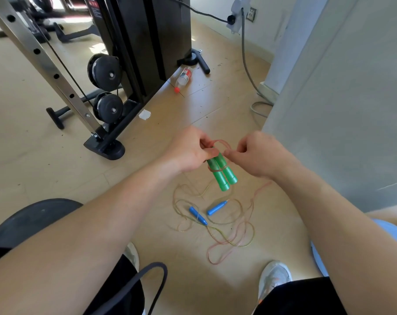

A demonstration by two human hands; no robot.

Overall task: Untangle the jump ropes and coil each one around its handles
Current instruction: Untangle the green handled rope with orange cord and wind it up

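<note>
Green plastic jump-rope handles (pixel 222 173): paired, tops hidden inside the left hand (pixel 188 151).
Thin pink rope (pixel 222 140): faint; its tangle on the tan floor (pixel 147 189) is hard to trace.
Left grip: clenched round those tops.
Right grip: right hand (pixel 259 155) pinches the pink loop at their 12 o'clock.
Blue plastic handles (pixel 216 208): on the floor, 6 o'clock.

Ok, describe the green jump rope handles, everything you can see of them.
The green handles are two smooth, plastic-looking tubes held side by side and tilted, their free ends pointing down and to the right. The left hand holds their upper ends. A pinkish rope crosses their middle in one turn and loops above their tops, where the right hand pinches it.
</note>
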